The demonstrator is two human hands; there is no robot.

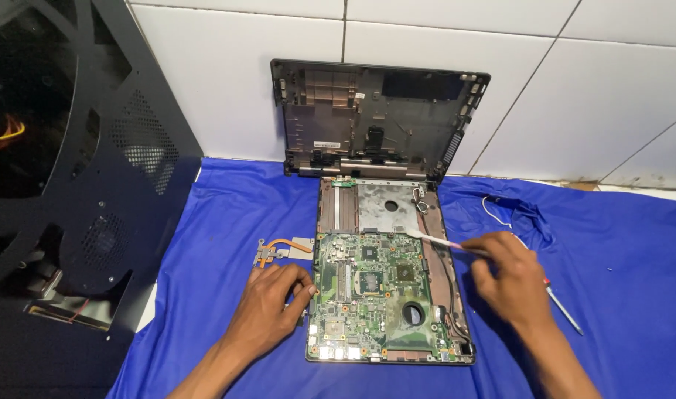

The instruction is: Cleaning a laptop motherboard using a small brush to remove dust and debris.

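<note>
On the blue cloth (pixel 220 214) spread over the table, an opened laptop base (pixel 391 267) is laid flat with its green circuit board (pixel 367 299) facing up, so that the parts can be reached from above. The board fills the near part of the base; bare metal is left showing at the far end.

The left edge of the board is pressed by the left hand (pixel 271 307), fingers curled over the edge and nothing carried in them, apparently so that the base is kept from sliding on the cloth. A thin, light-coloured tool with a pinkish handle (pixel 435 239) is gripped in the right hand (pixel 511 277), fingers closed around it like a pen; its tip is pointed left and far, and is rested at the far right corner of the board, beside the black cables that run along the right wall of the base.

A copper heat pipe on its metal plate (pixel 282 249) has been set down just left of the base, touching the cloth and just beyond the left hand. A dark plastic cover (pixel 379 118) is leaned upright against the white tiled wall (pixel 589 103), out of the working space. A screwdriver (pixel 562 308) is left on the cloth just right of the right hand. A black perforated metal panel (pixel 94 170) is stood at the far left.
</note>
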